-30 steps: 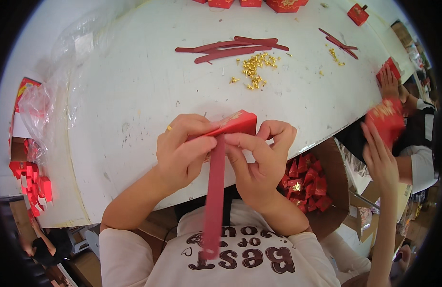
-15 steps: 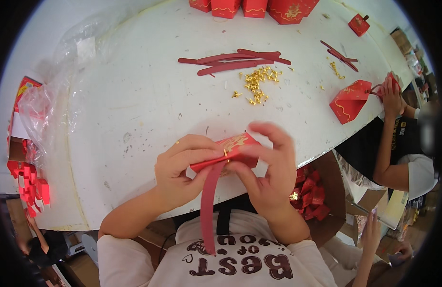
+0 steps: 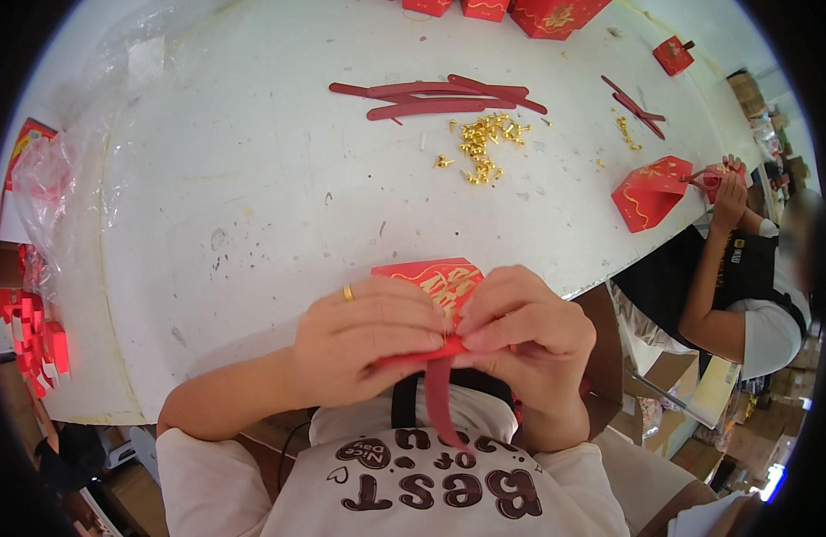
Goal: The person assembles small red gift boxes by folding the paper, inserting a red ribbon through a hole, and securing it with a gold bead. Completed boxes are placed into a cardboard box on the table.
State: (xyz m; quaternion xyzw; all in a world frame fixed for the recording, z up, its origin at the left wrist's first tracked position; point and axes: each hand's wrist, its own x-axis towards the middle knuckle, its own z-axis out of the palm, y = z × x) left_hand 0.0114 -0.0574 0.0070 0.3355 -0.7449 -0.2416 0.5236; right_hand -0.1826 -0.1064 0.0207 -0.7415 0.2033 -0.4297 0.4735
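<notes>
Close to my body, over the near table edge, both hands grip a red paper gift box (image 3: 422, 268) with gold print. My left hand (image 3: 364, 336), a gold ring on one finger, is closed on the box's left side. Closed on its near right edge, my right hand (image 3: 534, 336) pinches with thumb and fingertips beside the left fingertips. A dark red strap (image 3: 442, 407) hangs from the near edge between the hands, its lower end loose over my shirt. My fingers hide where strap and box meet.
Beyond my hands lie a pile of gold paper fasteners (image 3: 485, 139) and several dark red straps (image 3: 422, 109). Red boxes (image 3: 556, 13) stand at the far edge. On the right, a co-worker (image 3: 735, 268) handles a box near another red box (image 3: 650, 192). Clear plastic wrap (image 3: 55, 188) lies left.
The box has come nearer my body and tilted, showing more of its printed face. My right fingers, spread before, have closed on its edge. The gold fastener seen at the strap is now hidden.
</notes>
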